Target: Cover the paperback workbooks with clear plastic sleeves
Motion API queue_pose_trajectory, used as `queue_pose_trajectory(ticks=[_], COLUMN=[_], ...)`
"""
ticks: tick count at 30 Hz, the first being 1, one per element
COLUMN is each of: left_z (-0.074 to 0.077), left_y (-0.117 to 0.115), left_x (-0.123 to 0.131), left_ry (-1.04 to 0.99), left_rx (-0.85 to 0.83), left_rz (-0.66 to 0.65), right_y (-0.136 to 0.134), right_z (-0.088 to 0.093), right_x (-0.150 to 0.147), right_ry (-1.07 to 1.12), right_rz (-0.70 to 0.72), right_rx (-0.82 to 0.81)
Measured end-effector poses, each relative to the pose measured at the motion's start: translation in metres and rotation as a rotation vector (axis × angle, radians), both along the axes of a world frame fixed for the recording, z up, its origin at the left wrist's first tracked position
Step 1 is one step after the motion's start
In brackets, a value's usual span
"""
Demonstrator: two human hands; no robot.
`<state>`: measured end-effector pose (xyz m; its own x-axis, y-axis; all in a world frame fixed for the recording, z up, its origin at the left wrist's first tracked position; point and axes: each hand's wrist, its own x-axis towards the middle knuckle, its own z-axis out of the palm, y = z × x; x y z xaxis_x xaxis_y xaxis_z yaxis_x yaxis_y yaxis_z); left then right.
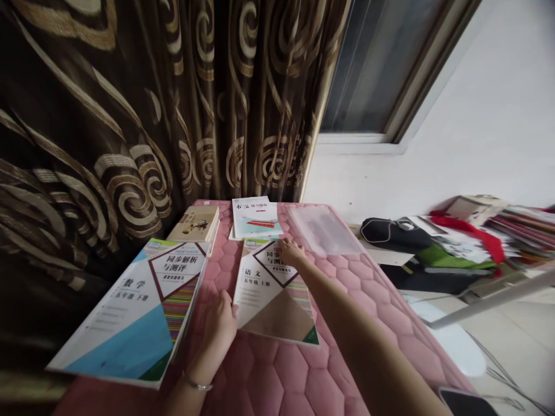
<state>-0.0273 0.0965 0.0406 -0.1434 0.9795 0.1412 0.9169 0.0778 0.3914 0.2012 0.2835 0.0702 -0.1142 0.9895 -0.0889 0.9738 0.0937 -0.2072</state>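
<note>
Reaching over a pink quilted pad (277, 375), two bare hands touch a Chinese-language workbook (271, 294) lying near the pad's middle. The right hand (291, 251) rests open on the workbook's top edge, gripping nothing. The left hand (219, 326), with a silver bracelet (197, 382) at its wrist, lies open against the workbook's left edge without closing on it. A larger math workbook (121, 312) lies just left of that hand. Farther along the pad are a small book (195, 225), a calligraphy book (255, 216) and a clear plastic folder (323, 230). A dark patterned curtain (108, 115) hangs along the left.
</note>
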Motion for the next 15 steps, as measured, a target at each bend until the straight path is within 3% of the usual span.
queue_pose_trajectory(ticks=[3,9,15], left_z=[-0.004,-0.013,-0.004], left_y=[0.004,0.019,0.066], left_x=[-0.011,-0.021,-0.006], left_ry=[-0.062,-0.119,-0.196], left_rx=[0.041,0.127,0.177], left_rz=[0.04,0.117,0.163], right_y=[-0.021,-0.091,-0.14], right_z=[-0.001,-0.006,-0.013], right_x=[0.01,0.052,0.101], right_ry=[-0.023,-0.029,0.046], right_rz=[-0.036,-0.16,-0.286], right_rx=[0.009,0.05,-0.013])
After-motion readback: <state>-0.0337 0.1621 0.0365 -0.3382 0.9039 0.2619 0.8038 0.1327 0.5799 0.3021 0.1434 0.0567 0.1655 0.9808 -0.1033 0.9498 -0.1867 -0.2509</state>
